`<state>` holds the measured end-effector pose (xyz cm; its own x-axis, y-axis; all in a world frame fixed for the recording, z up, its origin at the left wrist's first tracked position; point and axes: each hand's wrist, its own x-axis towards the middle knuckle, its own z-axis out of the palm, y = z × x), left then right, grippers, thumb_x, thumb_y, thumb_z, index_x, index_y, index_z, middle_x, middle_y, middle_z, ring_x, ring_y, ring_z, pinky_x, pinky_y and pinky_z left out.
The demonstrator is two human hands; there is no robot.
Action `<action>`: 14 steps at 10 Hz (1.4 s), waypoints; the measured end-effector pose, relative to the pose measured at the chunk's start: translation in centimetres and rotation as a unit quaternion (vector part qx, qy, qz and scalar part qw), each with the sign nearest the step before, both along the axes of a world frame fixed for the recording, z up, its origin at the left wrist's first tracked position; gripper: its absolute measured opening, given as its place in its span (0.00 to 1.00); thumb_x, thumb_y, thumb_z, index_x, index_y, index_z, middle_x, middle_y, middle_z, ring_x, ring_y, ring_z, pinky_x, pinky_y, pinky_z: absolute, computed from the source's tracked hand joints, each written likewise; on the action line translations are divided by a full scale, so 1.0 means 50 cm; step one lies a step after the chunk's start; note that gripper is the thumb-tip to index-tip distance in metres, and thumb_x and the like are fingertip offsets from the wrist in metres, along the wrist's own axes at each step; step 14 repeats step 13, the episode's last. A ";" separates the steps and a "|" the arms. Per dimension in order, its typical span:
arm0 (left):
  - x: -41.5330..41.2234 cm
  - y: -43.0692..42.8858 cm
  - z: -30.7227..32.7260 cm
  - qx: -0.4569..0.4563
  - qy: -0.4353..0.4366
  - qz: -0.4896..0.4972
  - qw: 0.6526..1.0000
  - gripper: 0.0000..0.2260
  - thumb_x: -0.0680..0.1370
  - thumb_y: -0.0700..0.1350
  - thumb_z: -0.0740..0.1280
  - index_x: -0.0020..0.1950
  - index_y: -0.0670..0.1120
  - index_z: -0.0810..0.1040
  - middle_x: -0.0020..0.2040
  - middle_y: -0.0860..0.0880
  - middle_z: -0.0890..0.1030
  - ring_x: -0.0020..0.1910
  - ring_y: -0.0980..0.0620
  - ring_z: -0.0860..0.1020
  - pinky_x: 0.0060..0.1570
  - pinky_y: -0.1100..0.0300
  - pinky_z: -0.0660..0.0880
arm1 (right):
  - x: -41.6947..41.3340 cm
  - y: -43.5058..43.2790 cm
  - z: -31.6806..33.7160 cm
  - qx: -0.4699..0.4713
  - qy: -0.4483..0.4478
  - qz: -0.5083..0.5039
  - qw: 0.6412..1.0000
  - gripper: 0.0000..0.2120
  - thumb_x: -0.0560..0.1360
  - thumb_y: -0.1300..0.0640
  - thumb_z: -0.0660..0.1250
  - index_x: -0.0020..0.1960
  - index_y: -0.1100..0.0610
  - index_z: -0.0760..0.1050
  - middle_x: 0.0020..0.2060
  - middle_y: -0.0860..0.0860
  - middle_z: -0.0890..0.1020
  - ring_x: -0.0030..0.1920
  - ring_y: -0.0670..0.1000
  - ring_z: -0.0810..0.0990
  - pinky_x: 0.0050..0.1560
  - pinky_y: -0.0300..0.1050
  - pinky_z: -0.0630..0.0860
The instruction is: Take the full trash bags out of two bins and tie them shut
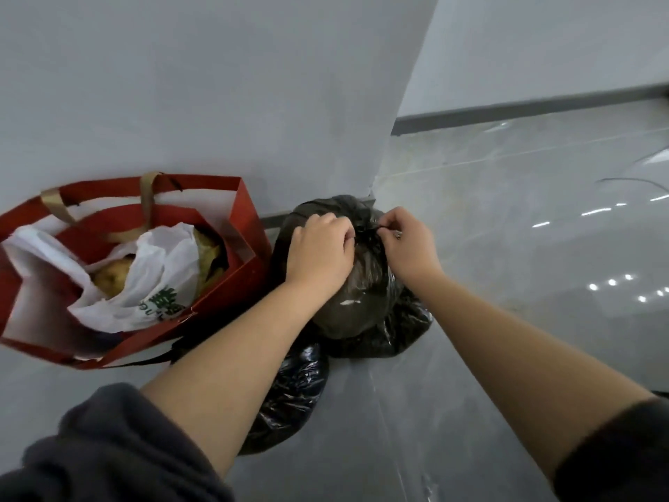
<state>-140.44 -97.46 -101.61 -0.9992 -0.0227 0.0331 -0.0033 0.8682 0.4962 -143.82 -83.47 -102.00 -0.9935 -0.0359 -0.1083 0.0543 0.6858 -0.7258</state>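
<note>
A full black trash bag (362, 306) stands on the glossy floor at the foot of a wall corner. My left hand (320, 251) and my right hand (409, 244) both pinch the gathered plastic at its top, fingers closed on the bag's twisted neck between them. A second black trash bag (289, 400) lies on the floor nearer to me, partly under my left forearm. Whether that second bag is tied is hidden. No bin is in view.
A red paper carrier bag (221, 284) with tan handles stands to the left against the grey wall (202, 85), holding a white plastic bag (163, 280) of rubbish. Shiny grey floor tiles (525, 219) spread to the right, with a dark skirting board along the far wall.
</note>
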 end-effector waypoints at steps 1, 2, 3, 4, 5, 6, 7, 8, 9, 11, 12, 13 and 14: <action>0.008 0.003 -0.053 -0.027 -0.015 -0.026 0.999 0.08 0.78 0.49 0.61 0.55 0.50 0.75 0.54 0.52 0.76 0.57 0.49 0.71 0.54 0.52 0.65 | 0.001 0.008 -0.052 -0.002 0.017 0.004 1.000 0.04 0.75 0.66 0.63 0.46 0.59 0.75 0.44 0.51 0.79 0.45 0.50 0.76 0.46 0.38 0.69; 0.021 -0.006 -0.061 -0.017 0.003 -0.039 0.999 0.10 0.78 0.51 0.61 0.56 0.51 0.75 0.54 0.53 0.75 0.58 0.50 0.70 0.57 0.52 0.64 | 0.008 0.019 -0.067 0.013 0.038 0.038 0.998 0.05 0.74 0.65 0.64 0.45 0.56 0.74 0.45 0.50 0.76 0.44 0.47 0.73 0.44 0.32 0.67; 0.054 -0.021 -0.048 -0.027 0.004 -0.051 0.998 0.17 0.75 0.57 0.63 0.61 0.51 0.73 0.59 0.53 0.72 0.62 0.51 0.68 0.60 0.52 0.64 | 0.028 0.038 -0.057 -0.017 0.035 0.049 0.998 0.06 0.74 0.63 0.66 0.50 0.55 0.75 0.50 0.49 0.75 0.51 0.47 0.74 0.56 0.41 0.71; 0.098 -0.030 -0.051 -0.050 -0.049 -0.061 0.996 0.34 0.71 0.63 0.65 0.73 0.51 0.61 0.73 0.48 0.62 0.73 0.47 0.57 0.70 0.47 0.61 | 0.061 0.063 -0.047 -0.064 -0.027 0.065 0.996 0.21 0.74 0.57 0.68 0.66 0.50 0.70 0.66 0.51 0.70 0.65 0.46 0.68 0.68 0.40 0.63; 0.110 -0.038 -0.077 -0.078 -0.114 -0.069 0.988 0.41 0.73 0.63 0.65 0.77 0.51 0.49 0.78 0.45 0.50 0.77 0.43 0.48 0.74 0.46 0.54 | 0.091 0.061 -0.060 -0.011 -0.095 0.149 0.984 0.34 0.76 0.49 0.67 0.76 0.45 0.55 0.77 0.49 0.53 0.76 0.47 0.52 0.70 0.40 0.52; 0.085 -0.053 -0.100 -0.083 -0.135 -0.047 0.986 0.41 0.73 0.63 0.64 0.78 0.50 0.47 0.78 0.43 0.50 0.77 0.42 0.49 0.74 0.47 0.54 | 0.076 0.028 -0.073 -0.004 -0.088 0.155 0.984 0.34 0.77 0.48 0.64 0.77 0.46 0.50 0.78 0.49 0.47 0.77 0.50 0.46 0.73 0.43 0.48; 0.055 -0.069 -0.101 -0.044 -0.149 -0.015 0.988 0.42 0.73 0.62 0.65 0.78 0.49 0.47 0.78 0.43 0.50 0.77 0.42 0.49 0.74 0.47 0.55 | 0.038 -0.004 -0.071 -0.003 -0.087 0.168 0.982 0.32 0.78 0.47 0.63 0.77 0.46 0.50 0.78 0.51 0.46 0.78 0.55 0.44 0.76 0.56 0.50; 0.065 -0.073 -0.084 -0.021 -0.136 -0.008 0.990 0.43 0.72 0.64 0.66 0.78 0.50 0.47 0.79 0.44 0.50 0.77 0.44 0.50 0.74 0.47 0.55 | 0.032 -0.002 -0.063 0.018 -0.096 0.176 0.980 0.32 0.78 0.45 0.62 0.77 0.46 0.50 0.78 0.51 0.46 0.77 0.57 0.44 0.76 0.57 0.50; 0.112 -0.069 -0.070 -0.049 -0.115 -0.041 0.991 0.47 0.68 0.68 0.65 0.78 0.52 0.45 0.79 0.47 0.47 0.77 0.46 0.48 0.74 0.48 0.54 | 0.063 0.029 -0.050 0.016 -0.096 0.169 0.981 0.33 0.78 0.43 0.61 0.77 0.44 0.50 0.78 0.48 0.45 0.78 0.53 0.43 0.76 0.54 0.49; 0.141 -0.061 -0.055 -0.097 -0.178 -0.035 0.979 0.43 0.72 0.63 0.66 0.78 0.52 0.44 0.79 0.47 0.47 0.77 0.45 0.50 0.73 0.49 0.58 | 0.109 0.050 -0.019 0.064 -0.140 0.178 0.972 0.33 0.78 0.44 0.61 0.78 0.45 0.49 0.78 0.47 0.47 0.78 0.52 0.46 0.76 0.53 0.51; 0.161 -0.063 0.003 -0.095 -0.201 -0.042 0.974 0.43 0.73 0.62 0.66 0.78 0.52 0.43 0.79 0.47 0.46 0.77 0.45 0.49 0.73 0.48 0.58 | 0.137 0.022 0.030 0.079 -0.144 0.151 0.975 0.33 0.78 0.44 0.61 0.78 0.47 0.50 0.78 0.49 0.50 0.77 0.52 0.49 0.74 0.50 0.51; 0.195 -0.074 0.080 -0.101 -0.213 -0.051 0.970 0.41 0.75 0.61 0.64 0.78 0.51 0.43 0.79 0.47 0.46 0.77 0.45 0.49 0.73 0.48 0.57 | 0.170 0.002 0.087 0.090 -0.157 0.140 0.973 0.32 0.79 0.45 0.60 0.78 0.48 0.51 0.78 0.50 0.52 0.77 0.53 0.51 0.74 0.51 0.54; 0.195 -0.074 0.080 -0.101 -0.213 -0.051 0.970 0.41 0.75 0.61 0.64 0.78 0.51 0.43 0.79 0.47 0.46 0.77 0.45 0.49 0.73 0.48 0.57 | 0.170 0.002 0.087 0.090 -0.157 0.140 0.973 0.32 0.79 0.45 0.60 0.78 0.48 0.51 0.78 0.50 0.52 0.77 0.53 0.51 0.74 0.51 0.54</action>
